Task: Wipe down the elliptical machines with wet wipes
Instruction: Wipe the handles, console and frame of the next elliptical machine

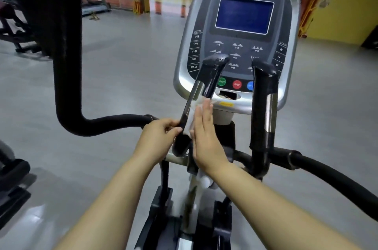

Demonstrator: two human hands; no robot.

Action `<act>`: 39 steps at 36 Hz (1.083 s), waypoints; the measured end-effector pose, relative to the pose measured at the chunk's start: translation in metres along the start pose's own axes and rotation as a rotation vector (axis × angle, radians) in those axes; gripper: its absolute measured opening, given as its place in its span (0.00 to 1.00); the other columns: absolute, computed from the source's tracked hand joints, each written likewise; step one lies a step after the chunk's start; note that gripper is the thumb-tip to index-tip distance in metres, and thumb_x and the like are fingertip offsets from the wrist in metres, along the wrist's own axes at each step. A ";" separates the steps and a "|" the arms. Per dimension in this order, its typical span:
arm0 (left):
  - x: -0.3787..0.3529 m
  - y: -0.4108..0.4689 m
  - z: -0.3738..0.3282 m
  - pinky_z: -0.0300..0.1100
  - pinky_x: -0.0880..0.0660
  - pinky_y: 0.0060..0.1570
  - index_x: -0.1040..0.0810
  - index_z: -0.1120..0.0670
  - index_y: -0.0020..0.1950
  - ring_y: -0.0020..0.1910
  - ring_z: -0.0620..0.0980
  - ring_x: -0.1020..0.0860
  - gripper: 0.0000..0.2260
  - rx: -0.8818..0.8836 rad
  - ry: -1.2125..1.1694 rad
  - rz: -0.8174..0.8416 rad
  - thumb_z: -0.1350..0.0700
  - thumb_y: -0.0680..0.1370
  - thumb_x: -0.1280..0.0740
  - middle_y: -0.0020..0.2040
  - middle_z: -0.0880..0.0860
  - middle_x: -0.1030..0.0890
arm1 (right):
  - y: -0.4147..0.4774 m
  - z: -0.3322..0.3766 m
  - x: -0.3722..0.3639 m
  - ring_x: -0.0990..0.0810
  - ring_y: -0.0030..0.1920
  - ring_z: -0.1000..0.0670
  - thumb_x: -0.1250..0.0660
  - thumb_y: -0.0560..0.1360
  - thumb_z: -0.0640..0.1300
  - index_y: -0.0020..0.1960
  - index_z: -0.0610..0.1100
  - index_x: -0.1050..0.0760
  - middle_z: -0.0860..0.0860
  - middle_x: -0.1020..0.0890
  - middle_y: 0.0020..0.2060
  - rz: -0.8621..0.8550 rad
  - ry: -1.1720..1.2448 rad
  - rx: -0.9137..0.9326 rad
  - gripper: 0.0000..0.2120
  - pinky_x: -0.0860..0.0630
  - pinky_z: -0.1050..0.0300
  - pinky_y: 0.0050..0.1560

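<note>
I stand at an elliptical machine whose silver console [237, 35] has a blue screen and coloured buttons. Two short black inner grips rise in front of the console. My left hand [157, 137] grips the lower part of the left inner grip [206, 84]. My right hand [204, 137] lies flat with straight fingers, pressing a white wet wipe [191, 112] against the right side of that grip. Most of the wipe is hidden behind my palm. The right inner grip [262, 106] stands untouched.
A long black swing handle [67, 78] curves up on the left, and another [337, 180] sweeps out to the right. Other gym machines [14, 24] stand at the far left on the grey floor. A yellow wall [345, 0] is at the right.
</note>
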State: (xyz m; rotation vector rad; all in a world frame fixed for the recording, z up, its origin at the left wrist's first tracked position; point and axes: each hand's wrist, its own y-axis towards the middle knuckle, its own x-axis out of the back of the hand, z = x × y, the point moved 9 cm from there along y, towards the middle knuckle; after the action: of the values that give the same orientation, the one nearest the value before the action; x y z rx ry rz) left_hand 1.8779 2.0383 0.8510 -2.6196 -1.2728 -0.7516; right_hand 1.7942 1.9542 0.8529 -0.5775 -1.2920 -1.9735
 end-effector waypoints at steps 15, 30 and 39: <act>0.000 0.028 -0.033 0.50 0.21 0.48 0.19 0.47 0.51 0.40 0.47 0.21 0.07 -0.064 -0.009 -0.041 0.50 0.78 0.36 0.38 0.45 0.19 | 0.080 -0.034 0.080 0.32 0.35 0.57 0.50 0.82 0.43 0.51 0.44 0.37 0.54 0.30 0.36 -0.226 0.450 -0.506 0.04 0.34 0.70 0.37; -0.002 0.015 -0.027 0.47 0.23 0.45 0.19 0.48 0.43 0.39 0.48 0.21 0.09 -0.078 0.056 -0.031 0.49 0.79 0.38 0.35 0.48 0.19 | -0.002 -0.030 0.006 0.28 0.40 0.55 0.47 0.82 0.46 0.44 0.46 0.31 0.53 0.26 0.37 0.061 0.506 -0.631 0.10 0.32 0.58 0.43; -0.001 0.015 -0.021 0.37 0.27 0.40 0.18 0.43 0.50 0.40 0.39 0.23 0.08 -0.066 0.062 0.020 0.48 0.78 0.37 0.39 0.40 0.19 | 0.076 -0.007 0.084 0.53 0.72 0.63 0.49 0.81 0.35 0.77 0.38 0.57 0.45 0.55 0.77 -0.177 0.204 -0.380 0.27 0.55 0.85 0.59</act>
State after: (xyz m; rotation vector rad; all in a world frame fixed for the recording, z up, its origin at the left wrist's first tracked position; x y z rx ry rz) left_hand 1.8809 2.0210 0.8706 -2.6339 -1.2234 -0.8782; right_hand 1.7959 1.9016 0.9536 -0.4330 -0.8732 -2.3795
